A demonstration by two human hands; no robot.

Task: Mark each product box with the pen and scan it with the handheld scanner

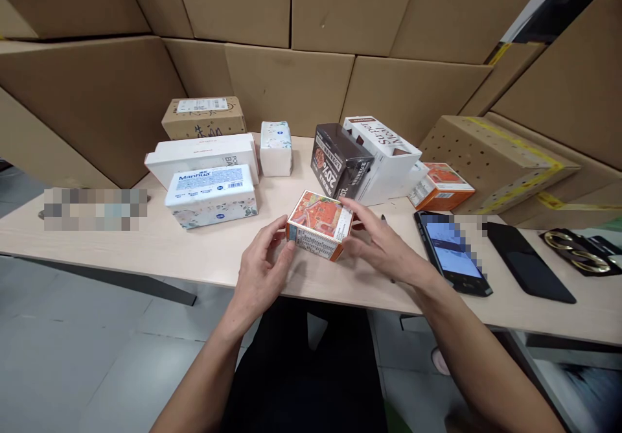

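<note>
A small orange and white printed carton [321, 216] is between my two hands near the table's front edge. My left hand [265, 258] grips its left end, thumb at the near corner and fingers round the far side. My right hand [379, 238] grips the right end, thumb low at the near corner and fingers along the far edge. Whether the carton's underside touches the table cannot be seen. Just behind it stand a dark brown box [337, 161] and a white Super Meal box [383, 161].
A Manhua tissue pack [211, 196], a long white box [204, 151], a brown carton [204, 115] and another tissue pack [276, 149] stand left. Right are a similar orange carton [442, 183], a handheld device [451, 251] and a black phone [529, 261]. Cardboard walls [286, 86] enclose the back.
</note>
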